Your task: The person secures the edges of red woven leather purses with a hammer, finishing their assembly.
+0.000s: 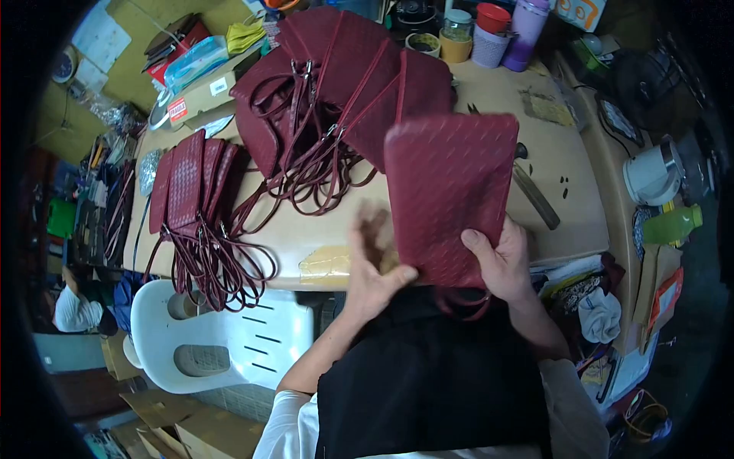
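Note:
Upright in front of my chest is a dark red woven-pattern pouch (453, 191), its thin strap (466, 304) hanging in a loop below. My right hand (501, 264) grips its lower right edge, thumb on the near face. At the lower left corner, my left hand (375, 268) has its thumb at the pouch's edge. The fingers of that hand are spread away from the pouch and blurred by motion. Behind the pouch, a hammer (535, 197) lies on the table, partly hidden.
Several large dark red bags (344, 69) lie overlapped at the back of the table (566, 222). Smaller woven pouches (191, 183) are stacked at left, straps dangling over the edge. A white plastic chair (229, 336) stands at front left. Jars and a purple tumbler (526, 34) line the back.

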A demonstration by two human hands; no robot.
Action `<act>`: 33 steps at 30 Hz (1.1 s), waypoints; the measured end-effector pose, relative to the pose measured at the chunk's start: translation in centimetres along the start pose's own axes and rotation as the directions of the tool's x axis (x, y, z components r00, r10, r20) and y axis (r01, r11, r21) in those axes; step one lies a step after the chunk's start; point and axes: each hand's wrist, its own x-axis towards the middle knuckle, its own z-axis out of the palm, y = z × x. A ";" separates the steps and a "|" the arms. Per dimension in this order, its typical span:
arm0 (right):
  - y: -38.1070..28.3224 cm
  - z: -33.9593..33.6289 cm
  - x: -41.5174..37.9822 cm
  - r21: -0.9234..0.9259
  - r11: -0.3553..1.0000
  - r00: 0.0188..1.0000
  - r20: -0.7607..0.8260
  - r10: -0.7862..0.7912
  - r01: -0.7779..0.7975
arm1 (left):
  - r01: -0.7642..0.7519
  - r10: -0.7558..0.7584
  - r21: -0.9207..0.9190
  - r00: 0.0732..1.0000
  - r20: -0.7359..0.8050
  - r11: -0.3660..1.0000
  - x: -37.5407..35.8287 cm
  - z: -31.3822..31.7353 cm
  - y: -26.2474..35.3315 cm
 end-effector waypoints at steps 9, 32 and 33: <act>6.6 2.0 -3.0 0.015 0.912 0.873 0.296 0.387 -0.409 | 0.269 -0.294 -0.308 0.955 -0.035 0.912 -1.6 -1.3 -3.5; 4.6 0.0 -1.3 -0.221 0.969 0.787 0.577 0.219 -0.108 | 0.205 -0.217 -0.102 0.968 -0.128 0.973 -2.5 -0.5 -1.2; 5.4 -0.4 -1.0 0.027 0.805 0.513 0.783 0.351 -0.592 | 0.206 -0.218 -0.103 0.968 -0.126 0.973 -2.5 -0.5 -1.1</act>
